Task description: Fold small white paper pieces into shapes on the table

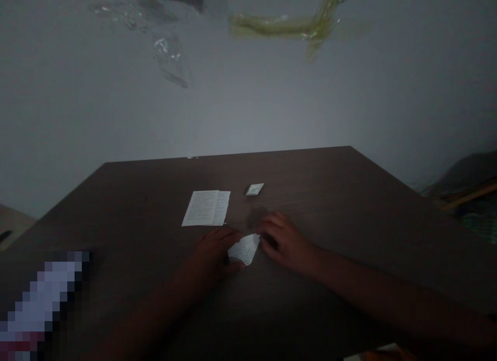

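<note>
A small folded piece of printed paper (244, 250) lies between my two hands near the middle of the table. My left hand (217, 255) grips its left side, fingers along the upper edge and thumb at the lower edge. At the paper's right corner, the curled fingers of my right hand (285, 242) pinch the tip; the exact contact is hard to see in the dim light. Just beyond my left hand are flat printed sheets (202, 208), partly overlapping. Farther back sits a small folded paper piece (255, 189), diamond-like in outline.
The dark wooden table (155, 177) meets a pale wall (248, 107) with peeling tape (279, 26) on it. A pixelated, light-coloured object (46, 299) lies at the near left. Dim items (473, 195) are beyond the table's right edge.
</note>
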`<state>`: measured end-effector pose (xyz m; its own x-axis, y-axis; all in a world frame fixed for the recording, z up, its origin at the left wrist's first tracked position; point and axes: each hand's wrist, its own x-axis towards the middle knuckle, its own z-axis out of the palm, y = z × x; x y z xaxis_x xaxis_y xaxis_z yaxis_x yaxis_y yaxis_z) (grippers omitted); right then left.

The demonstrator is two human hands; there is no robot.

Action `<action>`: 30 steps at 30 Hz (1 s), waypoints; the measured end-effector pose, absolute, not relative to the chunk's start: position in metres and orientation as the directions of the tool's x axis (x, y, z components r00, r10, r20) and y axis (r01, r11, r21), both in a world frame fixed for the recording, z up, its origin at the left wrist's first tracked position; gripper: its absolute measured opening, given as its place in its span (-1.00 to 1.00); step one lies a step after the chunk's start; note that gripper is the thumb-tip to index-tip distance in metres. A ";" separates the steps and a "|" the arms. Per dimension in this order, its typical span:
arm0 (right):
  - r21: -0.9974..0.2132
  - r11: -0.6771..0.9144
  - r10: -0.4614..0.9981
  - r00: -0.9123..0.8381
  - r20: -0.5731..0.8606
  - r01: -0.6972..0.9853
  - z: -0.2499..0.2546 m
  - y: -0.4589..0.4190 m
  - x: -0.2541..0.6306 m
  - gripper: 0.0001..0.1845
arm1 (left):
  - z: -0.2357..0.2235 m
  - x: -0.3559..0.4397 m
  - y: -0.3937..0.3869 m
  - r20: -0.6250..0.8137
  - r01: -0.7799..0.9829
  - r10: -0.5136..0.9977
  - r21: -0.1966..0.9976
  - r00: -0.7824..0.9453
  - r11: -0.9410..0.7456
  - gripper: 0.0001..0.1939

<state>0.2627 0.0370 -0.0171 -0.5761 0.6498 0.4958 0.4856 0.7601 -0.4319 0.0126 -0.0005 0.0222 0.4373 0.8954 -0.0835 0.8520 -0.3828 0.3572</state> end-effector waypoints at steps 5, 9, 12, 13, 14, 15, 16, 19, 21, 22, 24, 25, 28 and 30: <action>-0.266 0.914 0.397 -0.807 0.437 0.305 -0.014 0.025 0.263 -0.74 | 0.020 0.006 0.000 -0.028 0.814 0.882 0.400 0.470 -0.421 -0.52; -0.293 0.889 0.444 -0.823 0.355 0.353 -0.011 0.022 0.263 -0.73 | 0.028 -0.001 0.000 -0.018 0.749 0.811 0.396 0.585 -0.532 -0.56; -0.313 0.886 0.442 -0.826 0.350 0.342 -0.008 0.023 0.265 -0.71 | 0.033 -0.005 0.000 -0.039 0.720 0.772 0.394 0.634 -0.572 -0.54; -0.317 0.887 0.437 -0.830 0.347 0.335 -0.007 0.023 0.266 -0.71 | 0.033 -0.005 0.000 -0.039 0.716 0.766 0.389 0.641 -0.580 -0.54; -0.322 0.887 0.435 -0.833 0.342 0.331 -0.006 0.023 0.267 -0.71 | 0.033 -0.006 0.001 -0.037 0.712 0.761 0.383 0.648 -0.588 -0.55; -0.331 0.884 0.436 -0.836 0.334 0.329 -0.005 0.023 0.267 -0.70 | 0.032 -0.007 0.001 -0.035 0.709 0.756 0.378 0.654 -0.596 -0.55; -0.343 0.881 0.438 -0.838 0.326 0.327 -0.004 0.023 0.268 -0.71 | 0.031 -0.007 0.002 -0.034 0.704 0.750 0.375 0.660 -0.603 -0.55; -0.388 0.867 0.443 -0.842 0.309 0.314 -0.003 0.023 0.269 -0.71 | 0.027 -0.006 0.006 -0.034 0.696 0.740 0.372 0.672 -0.615 -0.58; -0.403 0.863 0.442 -0.842 0.309 0.305 -0.002 0.023 0.269 -0.71 | 0.025 -0.005 0.009 -0.026 0.700 0.741 0.354 0.671 -0.621 -0.60; -0.406 0.861 0.444 -0.840 0.310 0.305 -0.003 0.024 0.269 -0.71 | 0.025 -0.005 0.010 -0.018 0.701 0.740 0.339 0.672 -0.628 -0.59; -0.405 0.859 0.450 -0.840 0.303 0.314 -0.003 0.024 0.270 -0.69 | 0.026 -0.004 0.012 -0.003 0.700 0.735 0.309 0.678 -0.644 -0.56; -0.402 0.859 0.450 -0.843 0.295 0.318 -0.003 0.025 0.271 -0.69 | 0.026 -0.004 0.013 0.003 0.697 0.732 0.301 0.682 -0.651 -0.54; -0.383 0.869 0.429 -0.864 0.263 0.314 -0.001 0.025 0.274 -0.72 | 0.029 -0.007 0.015 0.002 0.676 0.714 0.322 0.700 -0.663 -0.63; -0.352 0.883 0.407 -0.879 0.248 0.310 0.001 0.025 0.275 -0.73 | 0.029 -0.009 0.015 0.001 0.661 0.708 0.356 0.707 -0.660 -0.77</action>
<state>0.2754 0.0252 0.0008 -0.8792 0.4069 0.2479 0.3098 0.8834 -0.3515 -0.0086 0.0151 0.0294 0.7065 0.7077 0.0011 0.6609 -0.6604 0.3563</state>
